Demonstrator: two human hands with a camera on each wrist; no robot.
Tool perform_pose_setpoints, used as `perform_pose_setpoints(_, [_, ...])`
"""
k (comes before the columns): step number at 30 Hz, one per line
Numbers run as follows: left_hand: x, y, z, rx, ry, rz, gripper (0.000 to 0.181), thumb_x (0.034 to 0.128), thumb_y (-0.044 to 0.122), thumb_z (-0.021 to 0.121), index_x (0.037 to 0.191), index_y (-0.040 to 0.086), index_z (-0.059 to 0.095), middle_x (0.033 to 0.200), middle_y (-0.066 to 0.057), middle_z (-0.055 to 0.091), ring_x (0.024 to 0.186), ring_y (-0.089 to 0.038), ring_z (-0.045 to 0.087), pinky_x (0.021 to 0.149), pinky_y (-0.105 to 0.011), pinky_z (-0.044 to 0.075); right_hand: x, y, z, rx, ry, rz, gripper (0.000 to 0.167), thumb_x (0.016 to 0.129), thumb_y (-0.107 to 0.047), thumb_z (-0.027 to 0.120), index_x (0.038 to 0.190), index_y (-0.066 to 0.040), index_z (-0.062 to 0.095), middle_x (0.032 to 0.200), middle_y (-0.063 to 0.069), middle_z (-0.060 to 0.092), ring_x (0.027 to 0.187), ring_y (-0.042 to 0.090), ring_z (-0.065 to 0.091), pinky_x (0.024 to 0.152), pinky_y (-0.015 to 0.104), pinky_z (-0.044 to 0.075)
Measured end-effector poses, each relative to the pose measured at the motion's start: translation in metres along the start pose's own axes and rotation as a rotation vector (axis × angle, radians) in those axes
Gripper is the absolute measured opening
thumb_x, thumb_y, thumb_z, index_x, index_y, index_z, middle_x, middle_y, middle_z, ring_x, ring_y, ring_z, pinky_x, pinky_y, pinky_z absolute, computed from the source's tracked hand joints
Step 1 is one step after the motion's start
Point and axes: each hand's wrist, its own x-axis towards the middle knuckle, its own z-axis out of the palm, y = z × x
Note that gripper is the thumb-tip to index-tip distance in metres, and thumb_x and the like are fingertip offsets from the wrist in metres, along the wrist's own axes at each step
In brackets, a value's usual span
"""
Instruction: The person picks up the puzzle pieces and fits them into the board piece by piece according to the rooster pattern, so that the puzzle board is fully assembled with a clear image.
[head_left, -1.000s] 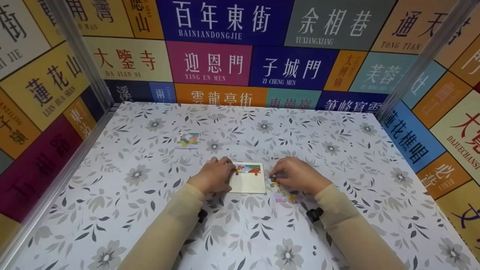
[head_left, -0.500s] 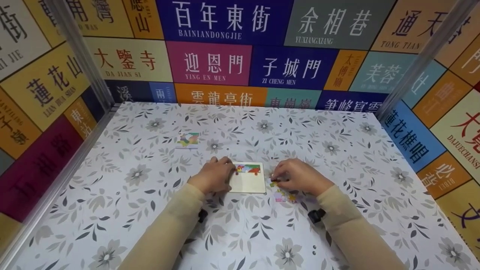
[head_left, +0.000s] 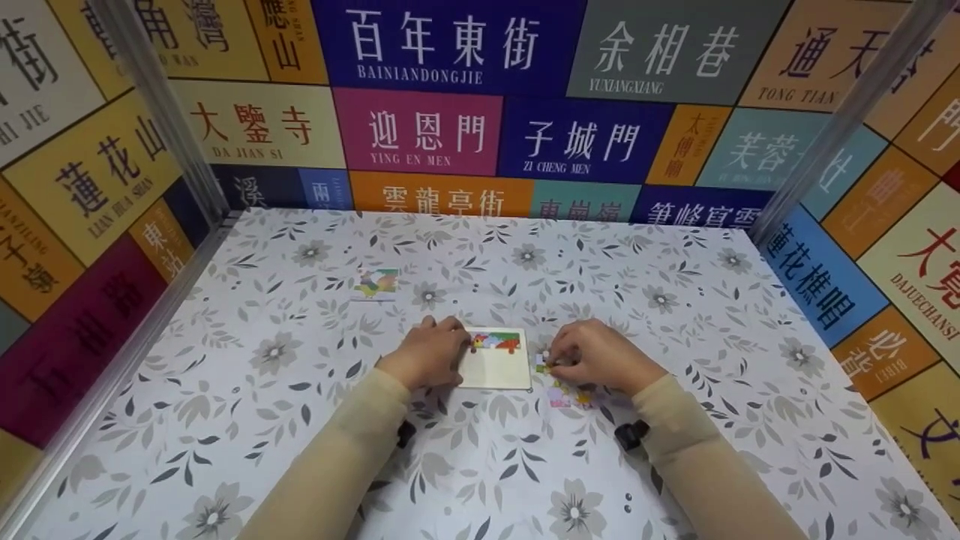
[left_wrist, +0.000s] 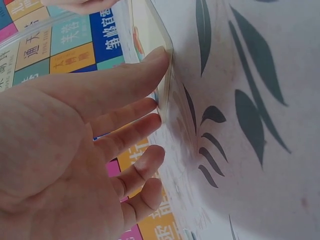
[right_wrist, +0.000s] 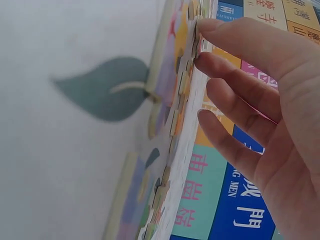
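Note:
In the head view, a pale puzzle board lies flat, with a strip of joined, colourful pieces along its far edge. My left hand holds the board's left side. The left wrist view shows its thumb on the board's edge, with the other fingers loosely bent. To the right of the board, my right hand pinches a small puzzle piece between thumb and forefinger, low over the table. Several loose pieces lie just below that hand, partly hidden by it; the right wrist view shows their edges.
A small colourful picture card lies farther back on the left. The table has a white cover printed with grey leaves and flowers. Walls of coloured sign panels and clear uprights border its back and sides.
My right hand has shifted slightly, and a green and white piece now shows at its fingertips. The left hand keeps its place on the board. The head view has tilted a little.

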Motion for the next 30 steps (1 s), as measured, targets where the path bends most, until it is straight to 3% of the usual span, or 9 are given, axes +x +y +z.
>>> perform_pose_setpoints(20, [-0.002, 0.001, -0.001, -0.054, -0.016, -0.030, 0.061, 0.0839, 0.025, 0.086, 0.139, 0.011, 0.063, 0.146, -0.010, 0.055, 0.125, -0.035, 0.051, 0.107, -0.050, 0.044, 0.010, -0.021, 0.003, -0.118, 0.043, -0.004, 0.006, 0.090, -0.025, 0.081, 0.093, -0.022, 0.083, 0.099, -0.009, 0.074, 0.094, 0.011, 0.068, 0.087, 0.037, 0.057])
perform_pose_setpoints(30, [-0.005, 0.000, -0.001, -0.055, 0.005, -0.004, 0.059, 0.0841, 0.025, 0.087, 0.137, 0.010, 0.064, 0.144, -0.011, 0.055, 0.122, -0.037, 0.051, 0.104, -0.051, 0.046, 0.022, -0.032, 0.011, -0.148, 0.064, -0.040, 0.006, 0.090, -0.025, 0.080, 0.094, -0.023, 0.084, 0.098, -0.010, 0.074, 0.092, 0.011, 0.068, 0.086, 0.035, 0.058])
